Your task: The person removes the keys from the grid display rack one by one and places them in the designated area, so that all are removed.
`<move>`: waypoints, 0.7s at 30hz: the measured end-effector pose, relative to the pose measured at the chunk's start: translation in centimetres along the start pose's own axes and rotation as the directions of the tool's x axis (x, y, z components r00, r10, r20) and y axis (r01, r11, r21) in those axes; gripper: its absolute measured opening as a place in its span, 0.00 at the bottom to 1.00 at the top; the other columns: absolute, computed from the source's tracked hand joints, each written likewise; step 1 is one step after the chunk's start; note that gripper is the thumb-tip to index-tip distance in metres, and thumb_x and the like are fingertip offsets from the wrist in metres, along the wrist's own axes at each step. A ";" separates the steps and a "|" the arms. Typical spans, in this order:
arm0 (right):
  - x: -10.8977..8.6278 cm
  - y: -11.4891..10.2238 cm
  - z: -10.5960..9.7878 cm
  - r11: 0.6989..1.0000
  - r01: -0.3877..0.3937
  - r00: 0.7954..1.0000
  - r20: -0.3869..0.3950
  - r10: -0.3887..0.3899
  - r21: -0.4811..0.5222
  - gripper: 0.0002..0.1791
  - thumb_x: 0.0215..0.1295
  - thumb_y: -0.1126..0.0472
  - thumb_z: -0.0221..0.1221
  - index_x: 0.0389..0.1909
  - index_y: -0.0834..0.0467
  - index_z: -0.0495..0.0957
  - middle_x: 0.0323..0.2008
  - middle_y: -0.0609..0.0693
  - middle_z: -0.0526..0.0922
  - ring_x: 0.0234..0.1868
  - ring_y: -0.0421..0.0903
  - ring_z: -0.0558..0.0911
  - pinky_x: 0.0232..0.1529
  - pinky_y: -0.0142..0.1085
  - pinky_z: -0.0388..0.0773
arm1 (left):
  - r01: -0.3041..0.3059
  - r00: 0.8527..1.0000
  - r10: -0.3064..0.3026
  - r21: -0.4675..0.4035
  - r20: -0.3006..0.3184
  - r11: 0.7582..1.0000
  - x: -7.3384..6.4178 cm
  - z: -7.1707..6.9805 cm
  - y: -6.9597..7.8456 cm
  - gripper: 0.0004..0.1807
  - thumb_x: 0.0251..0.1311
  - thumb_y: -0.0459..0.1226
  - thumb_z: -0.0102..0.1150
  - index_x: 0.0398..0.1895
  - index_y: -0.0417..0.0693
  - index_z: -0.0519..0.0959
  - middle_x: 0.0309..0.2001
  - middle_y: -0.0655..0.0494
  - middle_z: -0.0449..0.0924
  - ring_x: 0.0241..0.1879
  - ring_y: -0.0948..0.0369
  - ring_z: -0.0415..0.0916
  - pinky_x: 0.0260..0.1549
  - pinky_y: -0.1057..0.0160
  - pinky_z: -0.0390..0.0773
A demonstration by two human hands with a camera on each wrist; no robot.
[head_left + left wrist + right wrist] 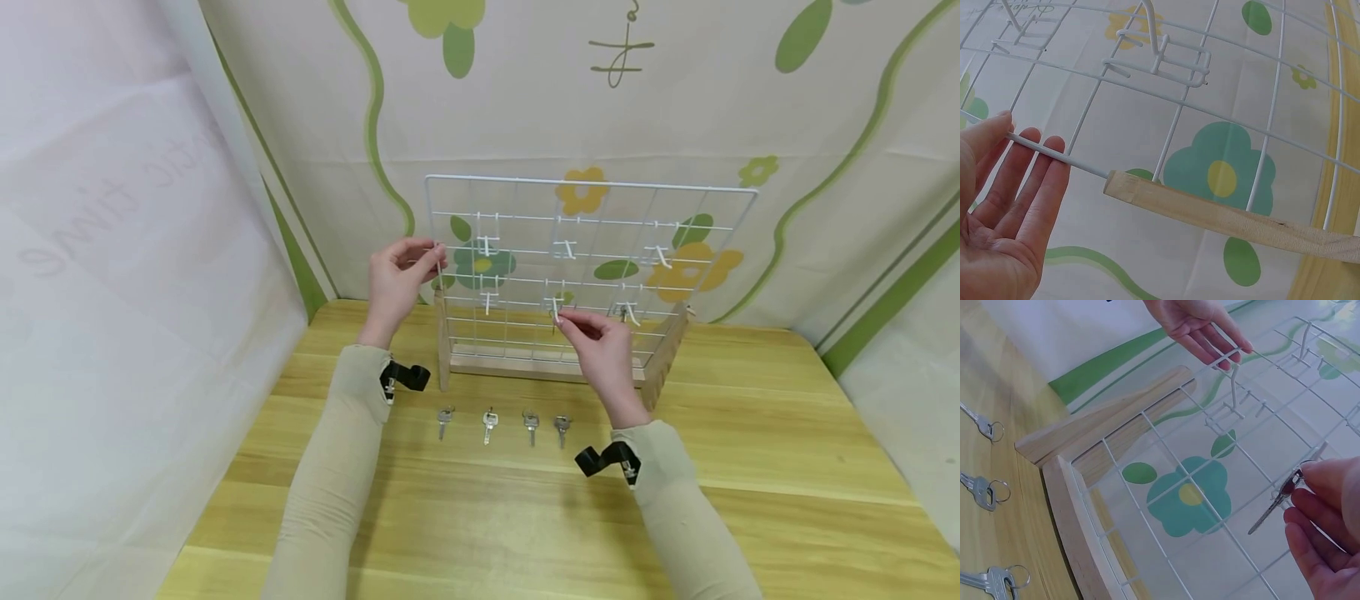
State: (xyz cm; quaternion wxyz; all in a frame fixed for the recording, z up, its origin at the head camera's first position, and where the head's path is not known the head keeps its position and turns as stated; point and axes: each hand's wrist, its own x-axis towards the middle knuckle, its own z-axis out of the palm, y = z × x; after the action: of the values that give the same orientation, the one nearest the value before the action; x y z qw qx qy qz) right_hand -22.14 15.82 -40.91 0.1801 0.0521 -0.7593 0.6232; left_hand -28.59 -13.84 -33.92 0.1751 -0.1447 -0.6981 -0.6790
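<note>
A white wire grid rack (592, 182) stands upright in a wooden base (517, 367), with several white hooks on it. My left hand (396, 279) pinches the grid's left edge wire (1088, 167) between thumb and fingers, just above the wooden side post (1210, 219). At the lower middle hook (555, 305), my right hand (603, 354) holds a silver key (1275, 505) by its top end, blade slanting down in the right wrist view. Fingertips hide the key's ring and whether it touches the hook. Something small and dark is at the lower right hook (630, 315).
Several silver keys with rings, among them a left one (446, 422) and a right one (562, 430), lie in a row on the wooden table (487, 517) before the rack. A flower-printed cloth (525, 100) hangs behind. White cloth (112, 333) rises at the left.
</note>
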 end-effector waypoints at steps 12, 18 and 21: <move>-1.2 -0.1 -0.9 0.999 0.036 0.999 -0.004 -0.036 -0.005 0.10 0.66 0.59 0.70 0.43 0.61 0.89 0.42 0.54 0.89 0.38 0.43 0.86 0.36 0.27 0.82 | -0.014 1.000 0.014 -0.006 0.004 1.000 0.0 0.0 -0.2 0.10 0.64 0.38 0.70 0.43 0.41 0.86 0.40 0.44 0.87 0.38 0.54 0.86 0.43 0.59 0.86; -2.1 -1.1 -1.7 0.999 0.038 0.999 -0.011 -0.039 -0.029 0.10 0.67 0.62 0.69 0.44 0.64 0.88 0.42 0.54 0.89 0.38 0.44 0.86 0.36 0.27 0.82 | -0.016 1.000 0.016 -0.011 0.002 1.000 0.0 0.0 -0.2 0.10 0.65 0.38 0.69 0.43 0.41 0.86 0.39 0.45 0.87 0.38 0.54 0.86 0.43 0.59 0.86; -2.5 -1.6 -2.1 0.998 0.057 0.998 -0.010 -0.057 -0.019 0.09 0.66 0.61 0.70 0.43 0.62 0.89 0.42 0.52 0.89 0.38 0.44 0.86 0.37 0.27 0.83 | -0.013 1.000 0.013 -0.015 0.001 1.000 0.1 0.0 -0.2 0.10 0.65 0.37 0.69 0.43 0.41 0.86 0.39 0.46 0.87 0.38 0.54 0.86 0.43 0.59 0.86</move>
State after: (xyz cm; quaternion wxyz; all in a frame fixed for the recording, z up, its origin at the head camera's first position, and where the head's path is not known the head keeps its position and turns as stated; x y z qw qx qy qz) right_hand -18.89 17.19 -39.96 0.2022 0.0686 -0.7624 0.6108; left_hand -28.72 -13.83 -34.04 0.1781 -0.1511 -0.6922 -0.6829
